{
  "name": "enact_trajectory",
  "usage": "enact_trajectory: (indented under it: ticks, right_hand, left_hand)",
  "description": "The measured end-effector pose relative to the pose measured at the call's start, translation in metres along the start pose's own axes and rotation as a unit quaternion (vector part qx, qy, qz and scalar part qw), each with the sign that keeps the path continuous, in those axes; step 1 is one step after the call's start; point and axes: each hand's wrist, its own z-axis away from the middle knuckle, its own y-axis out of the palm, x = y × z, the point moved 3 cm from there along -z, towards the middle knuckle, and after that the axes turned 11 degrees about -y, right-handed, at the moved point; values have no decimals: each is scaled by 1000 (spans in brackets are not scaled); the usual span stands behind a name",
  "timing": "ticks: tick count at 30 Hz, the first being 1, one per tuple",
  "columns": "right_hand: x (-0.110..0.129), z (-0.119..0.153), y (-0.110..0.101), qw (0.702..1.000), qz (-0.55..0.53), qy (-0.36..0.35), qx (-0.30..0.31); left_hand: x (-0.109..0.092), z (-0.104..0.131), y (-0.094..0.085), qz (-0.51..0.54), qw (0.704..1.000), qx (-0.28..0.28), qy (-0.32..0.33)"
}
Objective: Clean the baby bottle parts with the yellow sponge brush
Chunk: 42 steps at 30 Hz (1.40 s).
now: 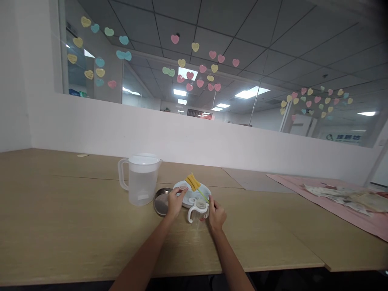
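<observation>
My right hand (217, 213) is closed round the thin green handle of a bottle brush (193, 182), whose yellow sponge head points up and left. Between the fingers of my left hand (176, 201) is a small, pale round piece (183, 187), perhaps a ring or cap; its kind is too small to tell. The sponge head is just right of that piece. Below the brush stands a clear baby bottle (198, 214) with two white side handles and an uncovered mouth. Behind it is a white dish (206, 189) with a small white ring-shaped part (192, 200) in it.
A lidded translucent pitcher (142, 182) stands at the left, holding what looks like water. Beside my left hand lies a round metal dish (160, 202). On the right, a pink cloth (336, 206) carries plastic-wrapped items (357, 198). A white wall (182, 137) with windows rises behind the table (91, 226).
</observation>
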Motion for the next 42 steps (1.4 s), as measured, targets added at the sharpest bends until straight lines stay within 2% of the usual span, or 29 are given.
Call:
enact_trajectory:
  ticks: [5, 9, 16, 22, 27, 30, 34, 42]
  right_hand:
    - [-1, -1, -3, 998, -44, 35, -6]
    - [-4, -4, -6, 996, -44, 70, -20]
    - [-2, -3, -1, 999, -2, 12, 53]
    - [1, -2, 1, 996, 62, -7, 68]
    - [0, -3, 2, 990, 125, -14, 68]
    - [1, -2, 2, 986, 153, -35, 61]
    - [1, -1, 2, 987, 147, -48, 38]
    - [2, -1, -4, 998, 41, -38, -18]
  left_hand:
    - [-1, -3, -1, 50, 998, 11, -46]
    - [2, -4, -2, 85, 993, -2, -85]
    - [-2, -1, -3, 128, 986, 7, -104]
    - [-5, 0, -2, 149, 982, 18, -118]
    - [-4, -2, -5, 164, 977, -28, -135]
    - [-4, -3, -11, 144, 979, -65, -125]
    - [-5, -5, -14, 116, 986, -71, -94]
    - [0, -2, -5, 49, 999, 4, -23]
